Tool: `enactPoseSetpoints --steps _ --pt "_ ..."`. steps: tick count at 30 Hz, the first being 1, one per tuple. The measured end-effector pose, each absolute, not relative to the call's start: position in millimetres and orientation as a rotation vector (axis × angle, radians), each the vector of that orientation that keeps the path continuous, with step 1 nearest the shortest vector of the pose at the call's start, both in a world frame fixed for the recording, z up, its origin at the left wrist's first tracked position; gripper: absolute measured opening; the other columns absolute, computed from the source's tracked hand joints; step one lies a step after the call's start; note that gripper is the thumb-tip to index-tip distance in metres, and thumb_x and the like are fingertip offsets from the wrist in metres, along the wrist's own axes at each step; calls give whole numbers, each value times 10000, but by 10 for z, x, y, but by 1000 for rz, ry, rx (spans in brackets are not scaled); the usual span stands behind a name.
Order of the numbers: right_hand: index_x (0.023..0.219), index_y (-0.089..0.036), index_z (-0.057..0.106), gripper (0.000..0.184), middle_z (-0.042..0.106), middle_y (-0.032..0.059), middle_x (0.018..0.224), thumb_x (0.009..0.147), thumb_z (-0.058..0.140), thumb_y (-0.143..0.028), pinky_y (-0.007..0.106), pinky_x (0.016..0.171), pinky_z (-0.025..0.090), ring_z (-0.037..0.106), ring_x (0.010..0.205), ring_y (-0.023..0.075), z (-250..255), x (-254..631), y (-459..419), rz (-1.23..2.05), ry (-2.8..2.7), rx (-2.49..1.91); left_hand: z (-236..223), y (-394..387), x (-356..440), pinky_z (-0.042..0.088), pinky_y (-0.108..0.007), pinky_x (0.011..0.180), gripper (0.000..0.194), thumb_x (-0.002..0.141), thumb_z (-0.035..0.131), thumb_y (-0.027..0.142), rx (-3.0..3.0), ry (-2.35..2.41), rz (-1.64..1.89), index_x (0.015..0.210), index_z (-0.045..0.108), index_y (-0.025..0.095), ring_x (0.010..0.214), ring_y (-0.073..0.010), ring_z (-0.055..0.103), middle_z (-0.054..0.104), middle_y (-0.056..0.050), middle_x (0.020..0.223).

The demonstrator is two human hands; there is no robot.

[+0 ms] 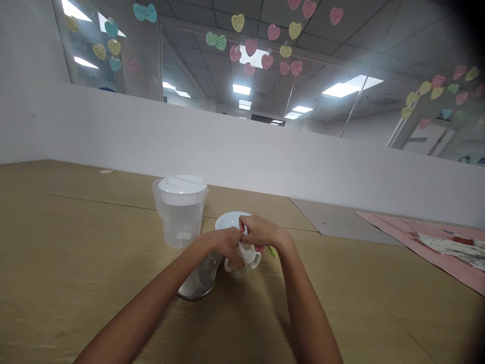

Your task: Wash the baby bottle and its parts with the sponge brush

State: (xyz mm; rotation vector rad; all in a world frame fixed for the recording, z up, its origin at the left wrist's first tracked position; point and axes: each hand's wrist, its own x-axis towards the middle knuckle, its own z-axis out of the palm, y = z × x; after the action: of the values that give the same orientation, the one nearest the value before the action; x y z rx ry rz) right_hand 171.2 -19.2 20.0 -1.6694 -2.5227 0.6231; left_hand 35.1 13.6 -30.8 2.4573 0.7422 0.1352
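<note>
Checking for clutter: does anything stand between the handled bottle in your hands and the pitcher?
Yes: your left hand lies between the handled bottle and the pitcher. A white disc also sits just behind the hands, beside the pitcher. The steel piece lies nearer you, off that line.
</note>
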Motion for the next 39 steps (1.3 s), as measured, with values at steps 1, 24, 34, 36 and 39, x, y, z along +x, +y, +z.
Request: enactPoseSetpoints --steps 1,24,34,36,39 --pt "782 -173 464 161 534 1 586 630 488 -123 210 383 358 503 417 111 187 1699 -211 549 -2530 -1669 -310 131 351 438 -209 676 507 493 680 233 2453 739 140 990 583 235 829 -164 574 624 34 942" --pt "1061 -232 563 348 444 74 1263 748 567 -384 361 965 325 401 1172 220 -1008 2086 -255 631 -1858 -881 -236 148 286 418 -237 623 735 495 676 422 2553 942 112 1124 384 180 815 -191 556 568 -38 971" --pt "949 -195 489 290 583 64 932 741 553 -387 310 781 430 541 866 190 -1178 1882 -334 407 -1681 -1086 -130 18 314 411 -236 604 667 508 649 334 2628 953 86 1125 415 230 831 -202 559 583 -24 954" --pt "974 -201 492 297 584 63 942 751 541 -389 315 785 427 539 876 193 -1169 1891 -350 339 -1713 -1113 -109 35 274 421 -239 644 680 509 659 352 2636 918 66 1135 419 242 854 -199 557 582 -19 965" --pt "1002 -207 499 309 585 71 985 759 536 -394 327 817 416 532 927 204 -1173 1914 -352 238 -1749 -1119 -115 138 148 424 -253 732 795 446 707 397 2619 1014 60 1166 416 227 915 -205 543 561 -43 1061"
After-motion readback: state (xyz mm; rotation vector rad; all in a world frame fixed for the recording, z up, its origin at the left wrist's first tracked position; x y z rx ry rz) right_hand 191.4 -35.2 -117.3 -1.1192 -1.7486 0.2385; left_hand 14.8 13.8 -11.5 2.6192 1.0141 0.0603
